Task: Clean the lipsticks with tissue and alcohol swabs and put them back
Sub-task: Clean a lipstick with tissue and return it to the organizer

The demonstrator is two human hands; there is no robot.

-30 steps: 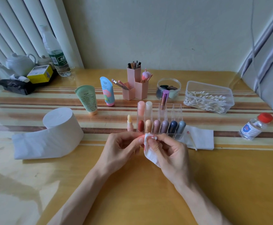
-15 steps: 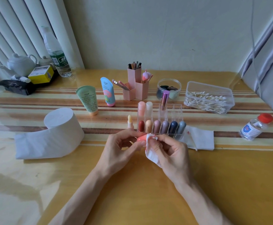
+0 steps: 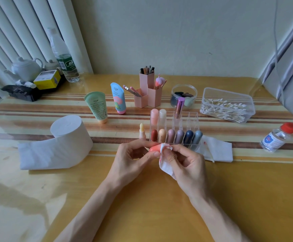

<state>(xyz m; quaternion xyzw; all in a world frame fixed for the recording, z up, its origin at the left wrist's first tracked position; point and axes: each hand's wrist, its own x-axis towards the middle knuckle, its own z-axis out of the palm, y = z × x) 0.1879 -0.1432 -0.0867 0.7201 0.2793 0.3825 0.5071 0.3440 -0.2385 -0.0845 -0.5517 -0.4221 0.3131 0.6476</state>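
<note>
My left hand (image 3: 133, 158) pinches a coral-pink lipstick piece (image 3: 154, 147) between thumb and fingers. My right hand (image 3: 186, 163) holds a folded white tissue (image 3: 165, 165) with red smears and presses it against the end of that piece. Just behind stands a clear acrylic organizer (image 3: 193, 119) with several lipsticks in its front row and a purple one (image 3: 179, 107) at the back. An uncapped pale yellow lipstick (image 3: 142, 131) stands upright to the organizer's left. A used tissue (image 3: 219, 151) with a stained cotton swab (image 3: 209, 151) lies at the right.
A toilet paper roll (image 3: 63, 142) lies at left. A swab box (image 3: 227, 107) and an alcohol bottle (image 3: 278, 137) are at right. Two cream tubes (image 3: 97, 107), pink brush holders (image 3: 147, 91) and a round jar (image 3: 184, 95) stand behind. A teapot (image 3: 26, 67) and water bottle (image 3: 65, 63) occupy the far left corner.
The coral-pink piece has come into view between my hands; my left hand has slid slightly left along it while the right keeps the tissue on its end.
</note>
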